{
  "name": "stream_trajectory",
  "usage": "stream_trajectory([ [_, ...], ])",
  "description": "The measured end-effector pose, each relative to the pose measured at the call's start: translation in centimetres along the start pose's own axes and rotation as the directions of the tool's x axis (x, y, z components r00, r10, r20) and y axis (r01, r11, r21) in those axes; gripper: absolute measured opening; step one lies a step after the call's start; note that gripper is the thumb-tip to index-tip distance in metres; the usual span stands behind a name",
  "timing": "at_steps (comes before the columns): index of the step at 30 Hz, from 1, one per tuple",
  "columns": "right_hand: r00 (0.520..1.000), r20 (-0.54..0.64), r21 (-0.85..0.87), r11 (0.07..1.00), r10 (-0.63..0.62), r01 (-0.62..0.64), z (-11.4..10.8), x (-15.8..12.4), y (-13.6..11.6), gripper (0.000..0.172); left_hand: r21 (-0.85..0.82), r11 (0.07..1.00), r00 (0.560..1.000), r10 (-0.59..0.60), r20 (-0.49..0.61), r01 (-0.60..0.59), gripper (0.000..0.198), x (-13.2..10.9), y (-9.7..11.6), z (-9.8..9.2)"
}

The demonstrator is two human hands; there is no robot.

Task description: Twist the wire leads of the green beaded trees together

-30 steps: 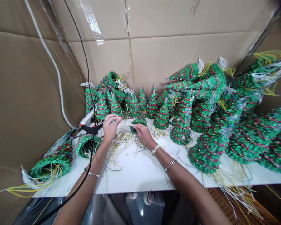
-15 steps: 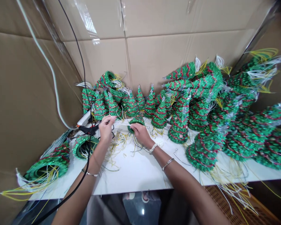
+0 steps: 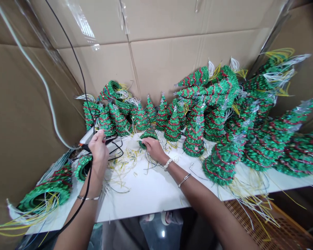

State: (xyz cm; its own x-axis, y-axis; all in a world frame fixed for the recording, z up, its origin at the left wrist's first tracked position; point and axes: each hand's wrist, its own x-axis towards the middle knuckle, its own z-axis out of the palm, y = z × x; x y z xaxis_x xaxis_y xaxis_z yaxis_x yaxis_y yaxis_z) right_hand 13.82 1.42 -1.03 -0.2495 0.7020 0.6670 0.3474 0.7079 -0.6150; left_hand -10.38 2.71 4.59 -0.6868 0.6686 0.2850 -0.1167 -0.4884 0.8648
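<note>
Thin white wires (image 3: 125,138) stretch between my two hands above the table. My left hand (image 3: 98,147) is closed, pinching the left part of these wires beside a black tool and cable that it partly hides. My right hand (image 3: 154,148) grips the wires close to the open base of a small green tinsel Christmas tree (image 3: 149,132), which lies on its side with its base toward me. My fingers cover part of that base. Yellow and dark wire snippets (image 3: 125,158) lie scattered on the white table below my hands.
Several finished-looking trees (image 3: 194,133) stand or lie along the back and right. Two hollow trees lie at left, one (image 3: 45,194) trailing wires. A black cable (image 3: 79,66) hangs across my left arm. An orange basket (image 3: 281,222) sits under the table's right edge.
My left hand has moved left, away from my right hand, with the white wires drawn out between them. The whole view has shifted slightly; my right hand stays at the small tree's base.
</note>
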Motion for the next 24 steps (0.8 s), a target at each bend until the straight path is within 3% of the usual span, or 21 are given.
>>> stream_trajectory([
  [2,1.000,0.002,-0.001,1.000,0.002,-0.002,0.0,0.0,0.1,0.028,0.046,0.998,0.999,0.040,0.022,-0.041,0.035,-0.1,0.4,0.0],
  [4,1.000,0.001,-0.004,1.000,0.001,-0.001,0.1,0.1,0.1,0.028,0.102,0.979,0.983,0.169,0.075,-0.177,0.034,-1.1,1.0,0.4],
  [6,1.000,0.010,-0.021,1.000,0.000,0.000,0.1,0.1,0.1,0.028,0.184,0.915,0.925,0.321,0.206,-0.358,0.030,-2.5,2.0,1.0],
  [8,1.000,0.023,-0.043,0.999,-0.004,0.005,0.1,0.1,0.2,0.028,0.261,0.814,0.831,0.408,0.379,-0.519,0.025,-3.9,3.0,1.5],
  [10,0.999,0.033,-0.057,0.998,-0.010,0.011,0.2,0.1,0.2,0.028,0.286,0.734,0.759,0.457,0.463,-0.616,0.019,-4.8,3.7,1.7],
  [12,0.999,0.035,-0.058,0.998,-0.012,0.014,0.2,0.1,0.3,0.028,0.295,0.695,0.730,0.483,0.484,-0.656,0.015,-5.2,3.9,1.8],
  [14,0.999,0.034,-0.057,0.998,-0.012,0.014,0.2,0.1,0.4,0.027,0.296,0.700,0.739,0.491,0.462,-0.650,0.014,-5.1,3.7,1.8],
  [17,1.000,0.027,-0.053,0.998,-0.015,0.017,0.2,0.1,0.4,0.027,0.274,0.782,0.809,0.445,0.384,-0.560,0.017,-4.3,2.9,1.7],
  [21,0.999,0.024,-0.028,0.999,-0.023,0.023,0.0,0.1,0.3,0.026,0.126,0.924,0.930,0.346,0.120,-0.360,0.025,-2.5,2.2,1.3],
  [24,0.997,0.062,-0.025,0.999,-0.037,0.039,-0.5,0.1,0.0,0.024,0.053,0.957,0.957,0.284,0.051,-0.287,0.027,-1.7,2.1,1.0],
])
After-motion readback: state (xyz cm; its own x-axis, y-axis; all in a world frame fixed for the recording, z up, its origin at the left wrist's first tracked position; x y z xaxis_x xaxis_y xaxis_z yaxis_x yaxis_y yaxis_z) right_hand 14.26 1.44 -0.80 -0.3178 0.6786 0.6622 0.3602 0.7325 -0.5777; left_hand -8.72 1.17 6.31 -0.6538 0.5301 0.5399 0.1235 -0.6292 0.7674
